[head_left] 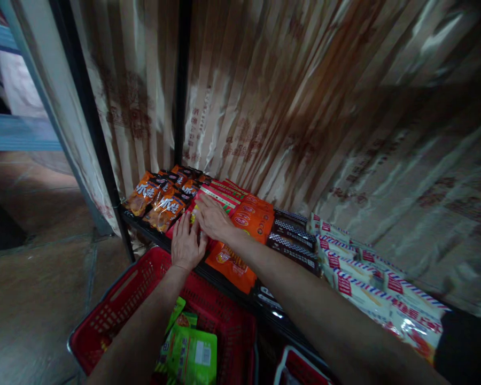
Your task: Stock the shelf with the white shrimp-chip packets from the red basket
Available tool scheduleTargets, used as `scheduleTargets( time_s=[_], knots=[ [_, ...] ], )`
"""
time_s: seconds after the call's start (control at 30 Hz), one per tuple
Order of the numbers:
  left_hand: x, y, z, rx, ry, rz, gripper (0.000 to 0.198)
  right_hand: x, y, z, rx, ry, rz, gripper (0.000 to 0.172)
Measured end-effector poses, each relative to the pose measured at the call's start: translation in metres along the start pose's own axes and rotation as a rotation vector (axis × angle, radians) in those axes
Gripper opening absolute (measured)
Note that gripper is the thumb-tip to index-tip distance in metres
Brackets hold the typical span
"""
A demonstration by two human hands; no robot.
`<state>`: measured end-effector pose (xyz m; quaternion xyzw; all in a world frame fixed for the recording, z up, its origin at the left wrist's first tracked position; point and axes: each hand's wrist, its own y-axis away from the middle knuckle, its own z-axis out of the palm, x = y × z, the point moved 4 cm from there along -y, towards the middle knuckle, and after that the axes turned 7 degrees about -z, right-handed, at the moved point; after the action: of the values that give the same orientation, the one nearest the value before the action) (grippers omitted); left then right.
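Observation:
My left hand [187, 243] lies flat with its fingers stretched over the near end of the red snack packets [220, 197] on the low black shelf. Beside it, my right hand [212, 216] rests on the same red packets, fingers extended and close together. The two hands almost touch, and they cover part of the top packet. To their left are several orange and black snack packets [168, 207]. On their right lies a stack of orange pouches [240, 262], partly hidden under my right forearm.
Below the shelf stands a red plastic basket [104, 321] holding green pouches [196, 353]. Dark brown packets [292, 240] and white packets with red labels [364, 291] fill the shelf's right side. A crinkled printed sheet [240, 107] hangs behind. A black post [92, 128] stands left.

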<state>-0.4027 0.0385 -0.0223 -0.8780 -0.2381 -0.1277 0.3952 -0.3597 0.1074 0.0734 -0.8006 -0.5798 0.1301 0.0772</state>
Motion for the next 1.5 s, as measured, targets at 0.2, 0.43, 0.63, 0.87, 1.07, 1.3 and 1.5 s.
scheduleTargets(
  time_s=[0.2, 0.43, 0.63, 0.87, 1.07, 1.3, 1.5],
  knots=[
    [-0.008, 0.005, -0.003, 0.057, 0.120, 0.080, 0.053, -0.032, 0.032, -0.017, 0.082, -0.142, -0.067, 0.038],
    [-0.030, -0.012, -0.042, 0.108, 0.038, -0.036, 0.047, -0.033, 0.149, -0.034, 0.152, -0.250, -0.089, 0.040],
    [-0.061, -0.050, -0.043, -0.006, -0.185, -0.201, 0.062, -0.007, 0.246, -0.037, 0.084, -0.270, 0.158, 0.040],
    [-0.073, -0.064, -0.026, -0.136, -0.252, -0.195, 0.061, 0.023, 0.288, -0.049, 0.108, -0.290, 0.360, 0.043],
    [-0.077, -0.064, -0.023, -0.130, -0.239, -0.158, 0.058, 0.019, 0.297, -0.045, 0.116, -0.292, 0.403, 0.041],
    [-0.078, -0.062, -0.020, -0.121, -0.205, -0.076, 0.059, 0.007, 0.304, -0.040, 0.105, -0.304, 0.381, 0.040],
    [-0.082, -0.059, -0.021, -0.113, -0.175, -0.037, 0.057, 0.004, 0.301, -0.038, 0.137, -0.320, 0.378, 0.038]
  ],
)
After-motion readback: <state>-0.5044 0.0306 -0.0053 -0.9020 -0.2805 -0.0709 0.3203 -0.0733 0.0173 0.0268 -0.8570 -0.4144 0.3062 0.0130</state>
